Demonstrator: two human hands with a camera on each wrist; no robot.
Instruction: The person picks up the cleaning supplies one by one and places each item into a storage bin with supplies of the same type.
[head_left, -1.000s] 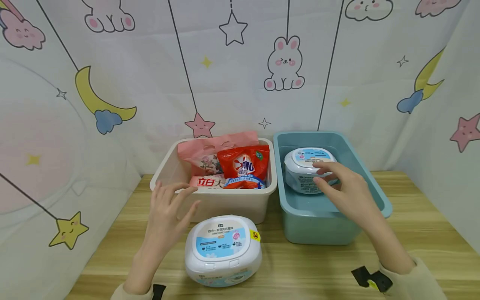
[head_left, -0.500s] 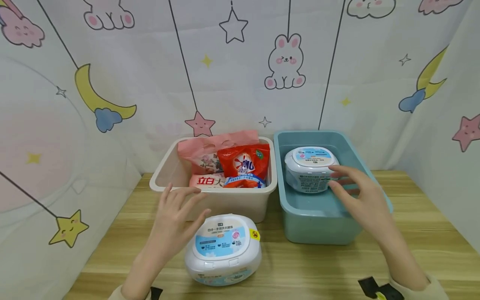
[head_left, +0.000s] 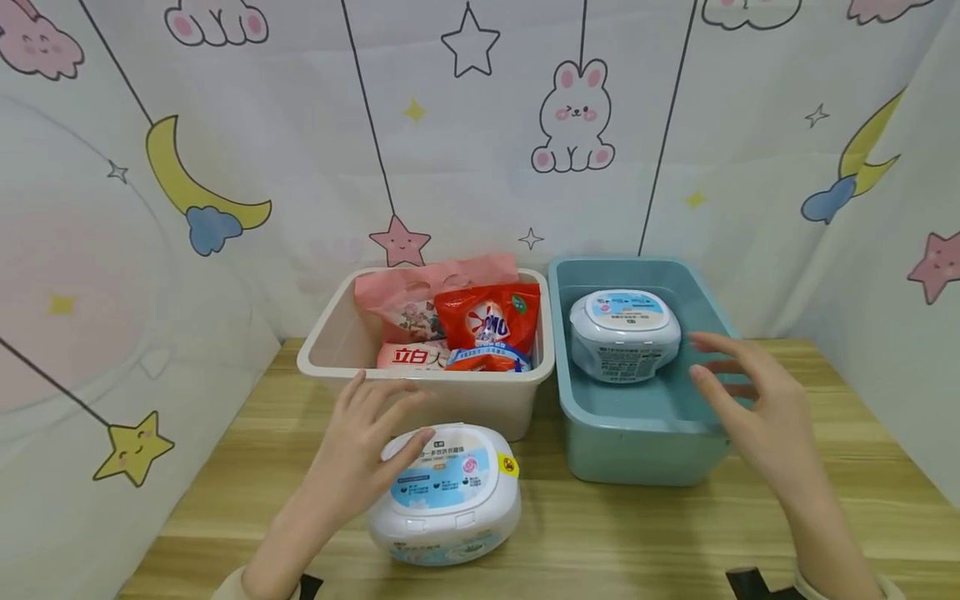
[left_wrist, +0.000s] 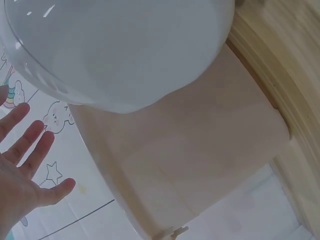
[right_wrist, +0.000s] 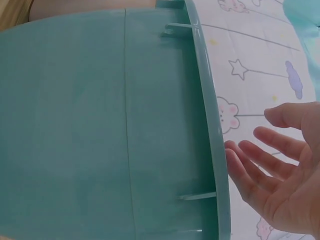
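In the head view, a white laundry pod tub [head_left: 457, 533] with a blue label and yellow sticker stands on the table, lid up. My left hand [head_left: 363, 450] hovers over its left side with fingers spread, overlapping part of the label. A similar tub [head_left: 626, 354] sits in the back half of the teal bin [head_left: 637, 454]. My right hand [head_left: 768, 412] is over the bin's right rim, fingers loosely bent, apart from that tub. Neither hand holds anything. The left wrist view shows the fingers [left_wrist: 40, 155] beside the cream bin; in the right wrist view the fingers [right_wrist: 270, 160] lie beyond the teal rim.
The cream bin [head_left: 435, 400] stands left of the teal one and holds a red OMO bag [head_left: 491, 325], a pink bag [head_left: 405, 304] and a white-and-red pack [head_left: 412, 357]. A cartoon-printed cloth [head_left: 465, 158] hangs behind and at both sides of the wooden table [head_left: 585, 542].
My right hand has drawn away from the tub in the teal bin, moving right. My left hand has shifted right, over the tub on the table. Both tubs stay in place.
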